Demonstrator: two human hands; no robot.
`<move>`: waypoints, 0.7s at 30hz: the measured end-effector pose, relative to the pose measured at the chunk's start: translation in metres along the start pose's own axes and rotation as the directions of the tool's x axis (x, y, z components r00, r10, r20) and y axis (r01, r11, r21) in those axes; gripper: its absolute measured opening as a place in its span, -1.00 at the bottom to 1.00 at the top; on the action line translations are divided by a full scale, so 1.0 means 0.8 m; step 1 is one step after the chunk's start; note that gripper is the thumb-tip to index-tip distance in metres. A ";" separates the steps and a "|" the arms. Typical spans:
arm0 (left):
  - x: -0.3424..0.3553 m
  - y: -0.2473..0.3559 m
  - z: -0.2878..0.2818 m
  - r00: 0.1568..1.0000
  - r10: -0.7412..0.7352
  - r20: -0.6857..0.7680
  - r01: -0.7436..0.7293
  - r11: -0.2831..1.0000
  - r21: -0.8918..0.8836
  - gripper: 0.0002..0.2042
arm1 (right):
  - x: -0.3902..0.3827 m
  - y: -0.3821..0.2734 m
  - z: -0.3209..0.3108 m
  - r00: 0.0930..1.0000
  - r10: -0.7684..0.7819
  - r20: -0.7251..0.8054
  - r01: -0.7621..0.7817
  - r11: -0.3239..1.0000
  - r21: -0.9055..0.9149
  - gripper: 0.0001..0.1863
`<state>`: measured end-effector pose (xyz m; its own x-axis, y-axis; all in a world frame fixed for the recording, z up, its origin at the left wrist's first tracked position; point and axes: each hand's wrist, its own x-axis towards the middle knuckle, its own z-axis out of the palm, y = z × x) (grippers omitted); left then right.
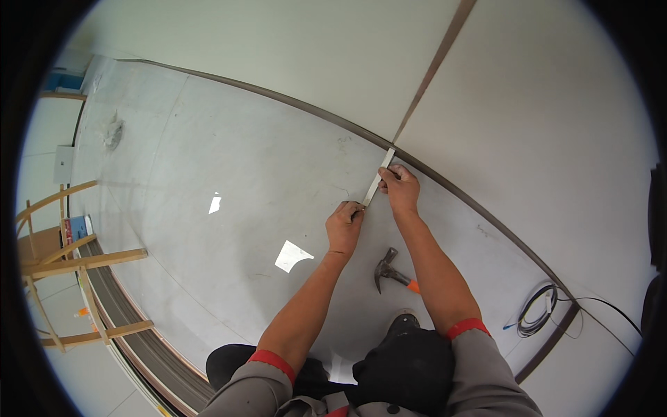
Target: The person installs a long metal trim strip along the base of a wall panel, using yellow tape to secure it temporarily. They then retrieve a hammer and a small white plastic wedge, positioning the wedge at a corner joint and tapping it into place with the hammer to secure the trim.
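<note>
A short, narrow white strip (386, 161) slants between my two hands, its far end at the dark skirting below the wall's vertical brown strip. My right hand (401, 189) is closed, pinching the strip partway along between thumb and fingers. Lower down, my left hand (343, 228) has its fingers curled around the near end of the strip. Its fingertips are partly hidden. Near my right forearm a claw hammer (387, 267) with an orange handle lies on the floor, the rest of the handle covered by that forearm.
The dark skirting (306, 108) runs along the foot of the white wall (278, 42). A coil of black cable (533, 320) lies at the right. On the left stand a wooden frame (90, 263) and long stacked brown strips (132, 313). Crumpled clear plastic (113, 132) lies far left.
</note>
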<state>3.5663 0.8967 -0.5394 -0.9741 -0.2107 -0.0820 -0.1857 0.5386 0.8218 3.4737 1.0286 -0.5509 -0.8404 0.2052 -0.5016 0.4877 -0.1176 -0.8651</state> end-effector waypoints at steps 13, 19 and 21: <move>0.006 -0.003 -0.002 0.998 0.042 0.040 -0.043 0.998 0.036 -0.92 | -0.007 -0.011 -0.005 0.998 -0.061 0.029 0.062 0.996 -0.065 -0.78; 0.005 0.000 0.003 0.999 -0.008 0.032 0.004 0.993 0.120 -0.93 | -0.090 -0.008 -0.080 0.911 -0.375 0.172 0.397 0.682 -0.614 -0.65; 0.001 -0.008 -0.003 0.999 -0.032 0.032 0.029 0.996 0.086 -0.93 | -0.149 0.004 -0.118 0.915 -0.228 0.334 0.404 0.537 -0.741 -0.60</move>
<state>3.5669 0.8909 -0.5434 -0.9714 -0.2011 -0.1261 -0.2240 0.6009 0.7673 3.5979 1.0950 -0.4936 -0.9589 -0.1100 -0.2616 0.0970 0.7394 -0.6662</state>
